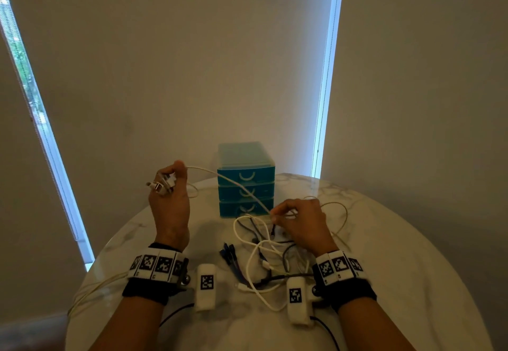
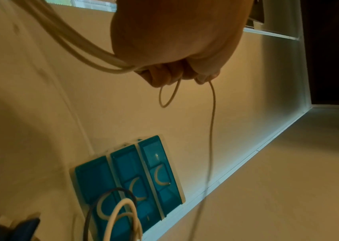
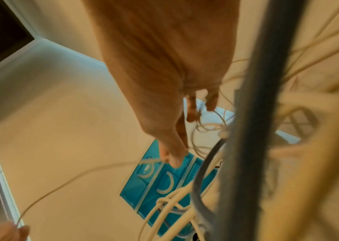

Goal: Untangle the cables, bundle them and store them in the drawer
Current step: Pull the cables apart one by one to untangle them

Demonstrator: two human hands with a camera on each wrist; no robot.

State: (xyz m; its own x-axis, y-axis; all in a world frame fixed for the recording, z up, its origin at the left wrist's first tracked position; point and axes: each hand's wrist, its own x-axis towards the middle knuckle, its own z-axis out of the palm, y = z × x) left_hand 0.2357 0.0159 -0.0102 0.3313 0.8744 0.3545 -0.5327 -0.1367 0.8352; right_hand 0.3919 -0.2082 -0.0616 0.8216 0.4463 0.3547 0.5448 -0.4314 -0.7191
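My left hand [image 1: 169,185] is raised left of the drawers, gripping white cable plugs [image 1: 162,184] and loops of a thin white cable [image 1: 236,185]. That cable runs taut across the drawer fronts to my right hand [image 1: 298,220], which pinches it between thumb and forefinger over the pile. A tangle of white, grey and dark blue cables [image 1: 264,257] lies on the marble table [image 1: 398,268] between my wrists. In the left wrist view my curled fingers [image 2: 164,73] hold the cable [image 2: 211,124]. The right wrist view shows fingertips [image 3: 174,159] pinching the cable [image 3: 71,181].
A teal three-drawer unit [image 1: 246,180] stands at the table's far edge, all drawers closed; the unit [image 2: 127,179] also shows in the left wrist view. Cable loops [image 1: 93,287] hang over the table's left edge. Wall and window blinds lie behind.
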